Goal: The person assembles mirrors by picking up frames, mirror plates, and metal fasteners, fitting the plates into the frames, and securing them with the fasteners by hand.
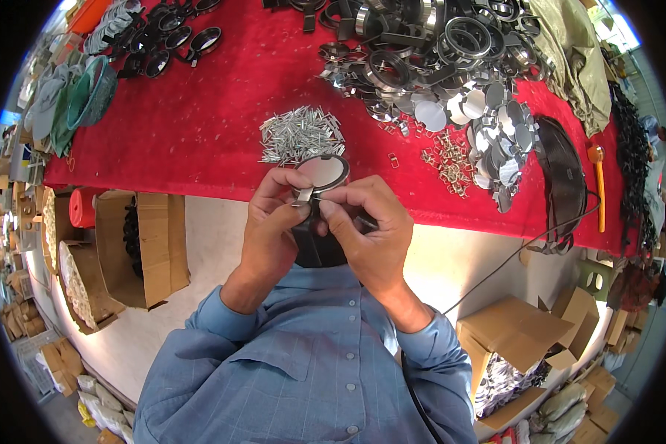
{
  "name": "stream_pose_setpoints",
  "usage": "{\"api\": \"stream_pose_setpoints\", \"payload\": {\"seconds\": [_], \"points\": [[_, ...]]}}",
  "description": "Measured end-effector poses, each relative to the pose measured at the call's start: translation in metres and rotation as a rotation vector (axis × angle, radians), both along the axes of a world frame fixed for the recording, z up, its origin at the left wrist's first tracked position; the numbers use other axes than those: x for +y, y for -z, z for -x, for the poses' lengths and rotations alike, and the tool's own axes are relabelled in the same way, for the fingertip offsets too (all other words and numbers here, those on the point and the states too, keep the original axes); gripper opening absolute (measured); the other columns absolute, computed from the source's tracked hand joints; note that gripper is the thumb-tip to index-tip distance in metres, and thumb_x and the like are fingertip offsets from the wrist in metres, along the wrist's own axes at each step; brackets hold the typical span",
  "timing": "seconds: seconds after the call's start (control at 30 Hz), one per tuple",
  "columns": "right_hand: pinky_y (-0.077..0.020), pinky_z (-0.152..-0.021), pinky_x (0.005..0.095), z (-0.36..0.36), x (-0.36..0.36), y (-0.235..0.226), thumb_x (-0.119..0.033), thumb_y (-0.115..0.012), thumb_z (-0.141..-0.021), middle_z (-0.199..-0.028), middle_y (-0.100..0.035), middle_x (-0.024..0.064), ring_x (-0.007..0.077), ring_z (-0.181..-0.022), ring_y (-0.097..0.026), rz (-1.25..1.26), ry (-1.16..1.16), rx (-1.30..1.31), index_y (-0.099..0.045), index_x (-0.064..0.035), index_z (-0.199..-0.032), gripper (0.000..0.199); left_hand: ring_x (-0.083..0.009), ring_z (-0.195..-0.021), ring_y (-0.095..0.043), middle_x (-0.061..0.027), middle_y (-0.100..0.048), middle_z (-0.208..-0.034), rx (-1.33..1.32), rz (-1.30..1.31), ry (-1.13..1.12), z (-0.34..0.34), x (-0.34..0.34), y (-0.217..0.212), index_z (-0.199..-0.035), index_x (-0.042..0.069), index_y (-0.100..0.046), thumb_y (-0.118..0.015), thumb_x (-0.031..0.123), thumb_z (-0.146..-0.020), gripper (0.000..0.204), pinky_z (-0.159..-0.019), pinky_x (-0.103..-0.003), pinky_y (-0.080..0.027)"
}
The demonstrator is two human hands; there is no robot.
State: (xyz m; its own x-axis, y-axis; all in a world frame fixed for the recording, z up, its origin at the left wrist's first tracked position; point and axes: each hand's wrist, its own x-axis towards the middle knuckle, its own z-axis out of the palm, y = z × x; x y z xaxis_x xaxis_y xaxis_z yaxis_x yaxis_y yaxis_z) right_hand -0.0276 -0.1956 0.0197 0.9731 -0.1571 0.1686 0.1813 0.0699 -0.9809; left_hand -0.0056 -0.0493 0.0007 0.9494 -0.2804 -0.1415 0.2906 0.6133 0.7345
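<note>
Close in front of my chest, just off the table's front edge, I hold a small round mirror [323, 172] with a black rim. My left hand [274, 211] grips its left side, fingers bent and thumb near a shiny metal tab [304, 195] at the rim's lower edge. My right hand [370, 226] is closed at the lower right of the rim, with thumb and forefinger pinched near that tab. Whether a tiny part sits in the right fingertips cannot be made out. Just beyond the mirror lies a heap of silver pins [301, 135] on the red cloth [214, 111].
At the back right are piled black ring frames [466, 38], loose mirror discs [431, 115] and small brass-coloured clips [450, 159]. A black pouch [562, 174] and an orange-handled hammer [600, 189] lie farther right. Finished-looking black-rimmed mirrors [206, 39] lie back left. Cardboard boxes [163, 248] stand below.
</note>
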Motion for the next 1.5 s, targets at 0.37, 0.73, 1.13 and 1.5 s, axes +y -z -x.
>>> {"api": "stream_pose_setpoints", "payload": {"seconds": [0.37, 0.73, 1.13, 1.5], "points": [[-0.05, -0.057, 0.0231, 0.004, 0.003, 0.001, 0.008, -0.072, -0.085, -0.086, -0.062, 0.0068, 0.0109, -0.067, -0.067, 0.059, 0.07, -0.054, -0.07, 0.0022, -0.095, 0.012, -0.0182, -0.076, -0.063, -0.0149, -0.066, -0.097, 0.006, 0.044, 0.0, 0.003, -0.001, -0.002, -0.114, 0.004, -0.052, -0.055, 0.0, -0.086, 0.029, -0.073, -0.031, -0.053], [-0.05, -0.055, 0.0248, 0.0, -0.001, 0.0, 0.007, -0.073, -0.083, -0.08, -0.062, 0.006, 0.0113, -0.068, -0.067, 0.25, 0.036, -0.16, -0.07, 0.0013, -0.093, 0.012, -0.0145, -0.086, -0.065, -0.0104, -0.066, -0.099, 0.023, 0.004, -0.007, 0.003, 0.004, -0.002, -0.115, 0.003, -0.055, -0.058, -0.004, -0.086, 0.03, -0.079, -0.029, -0.053], [-0.0422, -0.058, 0.0213, 0.0, -0.009, -0.005, -0.004, -0.074, -0.088, -0.073, -0.06, 0.0002, 0.0039, -0.064, -0.053, 0.036, -0.042, 0.166, -0.065, 0.0013, -0.095, 0.013, -0.0147, -0.094, -0.066, -0.0101, -0.067, -0.103, -0.114, -0.078, -0.041, 0.0, -0.001, -0.003, -0.115, 0.002, -0.056, -0.06, -0.008, -0.087, 0.03, -0.083, -0.028, -0.054], [-0.0463, -0.068, 0.0227, 0.01, -0.026, -0.011, -0.005, -0.05, -0.103, -0.096, -0.064, 0.0062, 0.0079, -0.078, -0.057, 0.086, 0.071, 0.141, -0.058, 0.0003, -0.116, 0.016, -0.021, -0.091, -0.071, -0.0163, -0.067, -0.102, -0.277, -0.239, -0.139, -0.003, 0.0, -0.006, -0.115, -0.001, -0.055, -0.055, -0.006, -0.092, 0.023, -0.076, -0.033, -0.06]]}}
